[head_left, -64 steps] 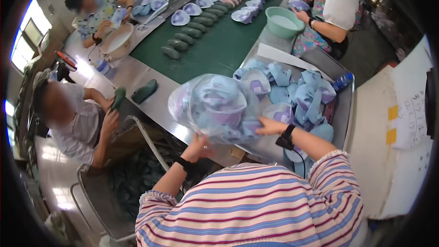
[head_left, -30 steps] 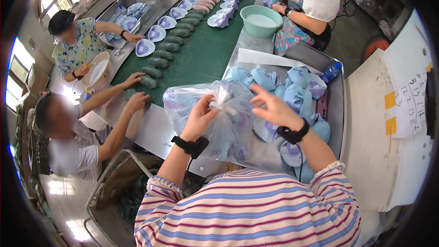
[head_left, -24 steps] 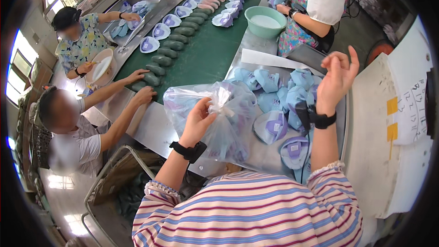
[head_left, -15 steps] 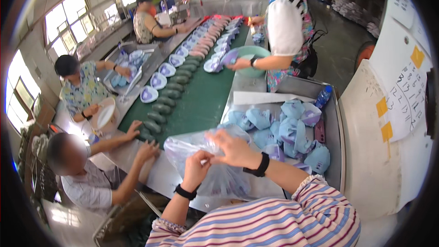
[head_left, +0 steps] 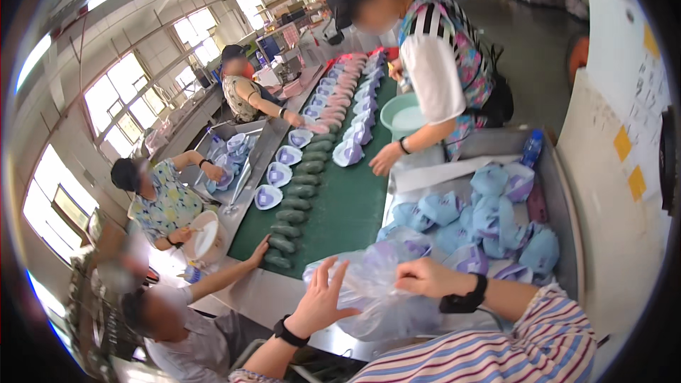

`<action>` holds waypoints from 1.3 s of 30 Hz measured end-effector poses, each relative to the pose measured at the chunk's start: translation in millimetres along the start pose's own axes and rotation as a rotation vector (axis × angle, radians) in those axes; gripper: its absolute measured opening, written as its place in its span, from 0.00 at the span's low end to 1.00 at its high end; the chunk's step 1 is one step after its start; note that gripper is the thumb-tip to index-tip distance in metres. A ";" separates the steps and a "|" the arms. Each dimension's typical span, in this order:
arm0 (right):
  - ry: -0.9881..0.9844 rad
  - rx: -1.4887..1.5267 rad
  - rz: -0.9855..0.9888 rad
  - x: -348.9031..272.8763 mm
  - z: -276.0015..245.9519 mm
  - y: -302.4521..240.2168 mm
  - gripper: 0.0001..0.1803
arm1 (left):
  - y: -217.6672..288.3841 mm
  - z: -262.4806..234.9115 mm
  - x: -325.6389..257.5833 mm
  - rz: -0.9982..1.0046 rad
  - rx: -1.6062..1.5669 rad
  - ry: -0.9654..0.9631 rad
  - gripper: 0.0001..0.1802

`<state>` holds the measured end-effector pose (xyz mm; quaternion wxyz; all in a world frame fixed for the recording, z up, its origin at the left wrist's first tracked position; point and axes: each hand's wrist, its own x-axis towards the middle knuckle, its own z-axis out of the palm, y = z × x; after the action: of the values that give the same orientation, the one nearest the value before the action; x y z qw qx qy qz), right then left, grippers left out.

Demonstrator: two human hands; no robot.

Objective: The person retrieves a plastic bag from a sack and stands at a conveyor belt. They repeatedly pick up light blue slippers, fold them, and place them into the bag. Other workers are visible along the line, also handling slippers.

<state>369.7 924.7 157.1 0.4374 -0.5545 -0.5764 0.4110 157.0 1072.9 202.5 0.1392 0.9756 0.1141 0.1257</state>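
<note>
Grip first: your right hand (head_left: 424, 278) is closed on the gathered top of the clear crinkled plastic bag (head_left: 376, 298), pinching the film between thumb and fingers. Your left hand (head_left: 320, 303) is open, fingers spread, palm flat against the bag's left side; it presses but does not clasp. Both wrists carry black bands.

Bag position: it rests on the near edge of the grey metal counter (head_left: 245, 296), directly in front of you, between your two hands. Through the film you can make out pale blue and purple pieces; their exact form cannot be told.

Just beyond the bag, touching or nearly so, lies a loose heap of light blue and lilac shoe uppers (head_left: 489, 220) in a shallow metal tray. A blue-capped plastic bottle (head_left: 530, 147) stands at the tray's far corner.

Left of the tray runs the dark green conveyor belt (head_left: 347, 198), carrying a row of dark green shoe lasts (head_left: 296, 206) and a line of purple and white shoe uppers (head_left: 355, 106) receding away from you.

One person in a white sleeve and patterned apron (head_left: 440, 71) leans over the belt beside a teal plastic basin (head_left: 401, 115). Three more people sit along the belt's left side; the nearest one's hand (head_left: 259, 250) reaches the belt's near end.
</note>
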 end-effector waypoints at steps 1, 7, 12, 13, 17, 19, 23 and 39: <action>-0.002 0.084 0.075 -3.6 -1.1 0.9 0.08 | -15.0 8.0 -1.5 -0.041 -0.097 0.043 0.46; -0.100 0.739 0.070 -15.8 0.3 -5.3 0.09 | -5.4 85.4 -3.9 -0.076 -0.205 0.125 0.65; 0.203 0.786 -0.142 -23.6 -43.6 -21.3 0.08 | 0.7 86.5 20.5 -0.318 -0.590 0.682 0.66; 0.202 0.887 -0.152 -23.7 -47.1 -24.5 0.08 | -0.3 90.1 17.7 -0.314 -0.677 0.570 0.63; 0.193 0.846 -0.240 -18.9 -46.2 -24.3 0.10 | 12.8 102.4 16.9 -0.121 -0.069 0.041 0.59; 0.194 0.737 -0.378 -12.9 -44.5 -34.6 0.10 | 21.6 98.5 27.8 -0.132 -0.097 0.142 0.59; 0.180 0.554 -0.692 -14.5 -59.9 -108.5 0.18 | 1.0 108.0 30.9 -0.325 -0.452 0.374 0.58; 1.070 -0.394 -2.051 -169.1 -73.2 -163.9 0.22 | 18.0 114.5 -0.1 -0.061 -0.016 0.081 0.15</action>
<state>394.5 747.2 326.5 0.6570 0.0095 -0.5495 -0.5160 192.0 1028.2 101.4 0.1459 0.9647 0.1484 0.1617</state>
